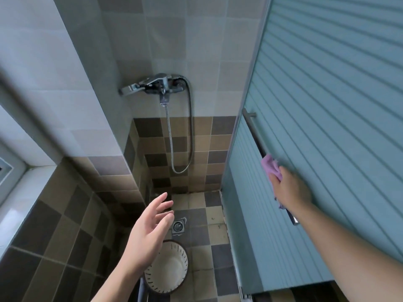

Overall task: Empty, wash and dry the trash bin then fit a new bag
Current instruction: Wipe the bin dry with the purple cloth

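Checkered tile floor (214,234), brown and grey. Empty white trash bin (169,270) stands upright on it, just below the left-hand fingers (162,205). Metal floor drain (178,226) set in the floor beside those fingers.

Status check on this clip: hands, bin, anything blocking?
Left hand open, hovering over bin. Right hand grips purple cloth at door handle. Bin upright on shower floor, no bag. Nothing blocking.
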